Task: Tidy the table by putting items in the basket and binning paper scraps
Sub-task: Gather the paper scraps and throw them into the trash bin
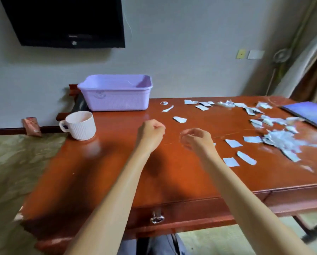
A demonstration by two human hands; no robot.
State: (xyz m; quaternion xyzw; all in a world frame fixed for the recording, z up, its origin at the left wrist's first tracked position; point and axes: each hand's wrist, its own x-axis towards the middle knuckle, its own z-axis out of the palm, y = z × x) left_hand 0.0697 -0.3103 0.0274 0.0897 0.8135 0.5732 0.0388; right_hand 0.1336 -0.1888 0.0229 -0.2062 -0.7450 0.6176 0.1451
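My left hand [151, 133] hovers over the middle of the red-brown table [102, 162], fingers curled into a fist with nothing visible in it. Just to its right, my right hand [197, 139] curls its fingers round a faint, see-through round thing [185, 139], blurred. A lilac plastic basket [115, 94] stands at the table's far left edge. A white ribbed mug [80, 126] stands in front of it. Pale blue paper scraps [233, 143] lie scattered across the right half, thickest in a heap [282, 139] at the right.
A blue book or folder [308, 113] lies at the far right. A small ring-like scrap [164, 103] lies near the basket. A dark screen [67, 21] hangs on the wall. A brown packet [31, 126] leans against the wall at floor level, left. A drawer handle [156, 217] faces me.
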